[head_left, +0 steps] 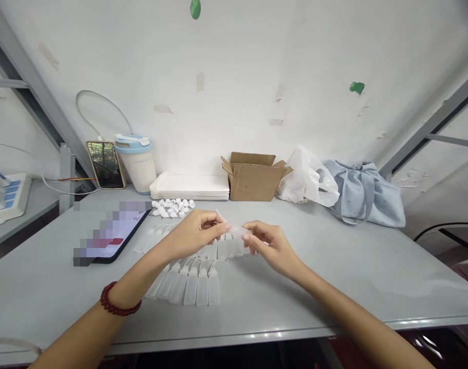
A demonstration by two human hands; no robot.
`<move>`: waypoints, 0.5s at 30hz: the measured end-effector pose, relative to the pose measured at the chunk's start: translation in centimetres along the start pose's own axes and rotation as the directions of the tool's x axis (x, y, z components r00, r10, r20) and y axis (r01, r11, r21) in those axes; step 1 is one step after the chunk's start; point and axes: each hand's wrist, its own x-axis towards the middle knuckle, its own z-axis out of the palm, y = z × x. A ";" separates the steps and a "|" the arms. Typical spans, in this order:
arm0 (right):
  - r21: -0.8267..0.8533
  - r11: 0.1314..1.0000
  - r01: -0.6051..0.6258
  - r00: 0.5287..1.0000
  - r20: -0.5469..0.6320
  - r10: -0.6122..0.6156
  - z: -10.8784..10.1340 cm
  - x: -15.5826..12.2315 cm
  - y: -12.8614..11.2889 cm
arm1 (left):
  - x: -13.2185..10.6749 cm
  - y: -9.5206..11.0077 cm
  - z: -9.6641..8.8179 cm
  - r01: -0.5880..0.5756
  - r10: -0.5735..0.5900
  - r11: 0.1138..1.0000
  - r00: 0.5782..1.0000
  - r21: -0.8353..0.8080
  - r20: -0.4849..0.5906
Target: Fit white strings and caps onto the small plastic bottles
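Note:
Between my two hands, above the table, a small translucent plastic bottle (237,231) lies roughly sideways. My left hand (191,233) pinches its left end, where a short white tip sticks up past the fingers. My right hand (274,246) grips the other end between thumb and fingers. Below, a front row of similar bottles (191,286) lies flat, each with a thin curved white tube at its neck. A back row of bottles (225,248) is partly hidden by my hands. Small white caps (173,207) form a loose pile beyond my left hand.
A large phone (117,236) lies left of the bottles. Along the wall stand a smaller phone (106,165), a blue-lidded cup (137,164), stacked white trays (191,185), an open cardboard box (253,179), a white plastic bag (309,177) and a light blue cloth bag (372,195).

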 end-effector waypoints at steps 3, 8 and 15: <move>-0.212 0.960 0.183 0.973 -0.100 -0.208 0.3 -0.2 0.2 | 0.1 -0.2 0.2 0.016 -0.016 0.999 1.000 -0.034 0.023; -0.113 0.992 0.061 0.992 -0.100 -0.073 0.4 -0.3 0.0 | 0.1 -0.5 0.7 -0.024 0.023 1.000 0.999 -0.014 -0.039; 0.216 0.965 -0.149 0.988 0.004 0.152 0.1 0.1 -0.1 | 0.0 -0.2 1.0 -0.126 0.145 0.969 0.986 0.211 -0.079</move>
